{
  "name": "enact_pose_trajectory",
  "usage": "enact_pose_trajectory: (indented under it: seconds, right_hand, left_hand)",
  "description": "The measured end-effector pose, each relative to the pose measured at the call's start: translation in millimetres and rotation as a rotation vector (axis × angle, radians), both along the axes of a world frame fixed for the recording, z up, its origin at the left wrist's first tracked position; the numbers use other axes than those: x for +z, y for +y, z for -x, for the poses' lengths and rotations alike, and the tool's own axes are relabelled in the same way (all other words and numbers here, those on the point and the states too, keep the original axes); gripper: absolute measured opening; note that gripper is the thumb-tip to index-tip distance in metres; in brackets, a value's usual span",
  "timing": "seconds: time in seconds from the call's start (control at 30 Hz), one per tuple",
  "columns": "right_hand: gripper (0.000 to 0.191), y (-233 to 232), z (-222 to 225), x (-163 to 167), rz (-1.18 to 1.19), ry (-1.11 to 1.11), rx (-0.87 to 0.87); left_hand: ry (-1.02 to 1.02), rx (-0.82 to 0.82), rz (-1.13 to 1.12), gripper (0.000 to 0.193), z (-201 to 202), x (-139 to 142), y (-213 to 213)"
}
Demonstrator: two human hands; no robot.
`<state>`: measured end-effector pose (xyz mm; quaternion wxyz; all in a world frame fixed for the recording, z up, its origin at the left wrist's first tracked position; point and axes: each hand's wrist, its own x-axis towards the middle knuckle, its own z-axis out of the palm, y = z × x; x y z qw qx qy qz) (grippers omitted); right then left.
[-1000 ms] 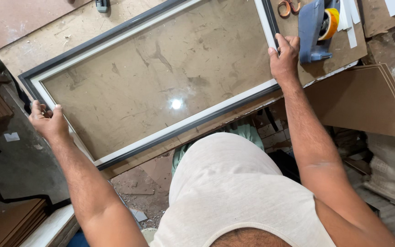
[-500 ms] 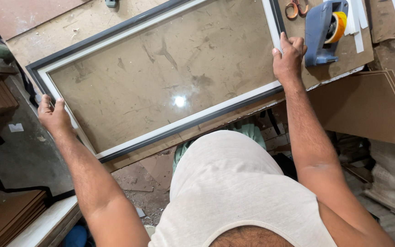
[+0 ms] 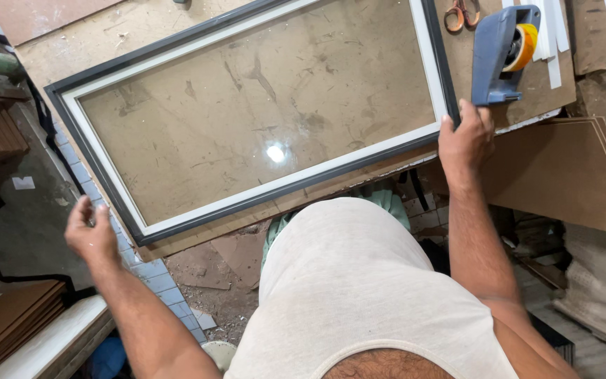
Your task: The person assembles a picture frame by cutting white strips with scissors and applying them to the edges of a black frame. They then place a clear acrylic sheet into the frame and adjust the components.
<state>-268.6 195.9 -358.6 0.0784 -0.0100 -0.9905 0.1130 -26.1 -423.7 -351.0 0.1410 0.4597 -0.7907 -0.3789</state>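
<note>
On the desk point(image 3: 142, 31) w/ a worn, scuffed top lies the picture frame point(image 3: 261, 119): long rectangle, dark outer edge, white inner border, smudged glass w/ a light glare. My right hand point(image 3: 466, 140) grips its near right corner, fingers curled on the edge. My left hand point(image 3: 89, 235) is loose, half-spread, just off the left corner, not touching. Blue tape dispenser point(image 3: 499, 52) & scissors point(image 3: 461, 12) sit beyond.

One glazed frame point(image 3: 254, 116), one tape dispenser point(image 3: 501, 56), one scissors point(image 3: 461, 14), two hands

Dark grey frame point(image 3: 247, 203) with white inner border, blue tape dispenser point(image 3: 494, 60), yellow tape roll point(image 3: 525, 46)
</note>
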Motion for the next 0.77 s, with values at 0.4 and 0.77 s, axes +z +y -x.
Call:
enact_pose_trajectory:
  seconds: [0.4,0.77]
  right_hand:
    - [0.034,10,-14,-49,0.474,-0.034,-0.082]
    - [0.023,-16,-13,-15,0.968,-0.295,-0.38]
  left_hand:
    - [0.157,0.319,-0.181,0.032,-74,-37,38]
    - [0.568,0.649,-0.546,0.036,-64,-36,23]
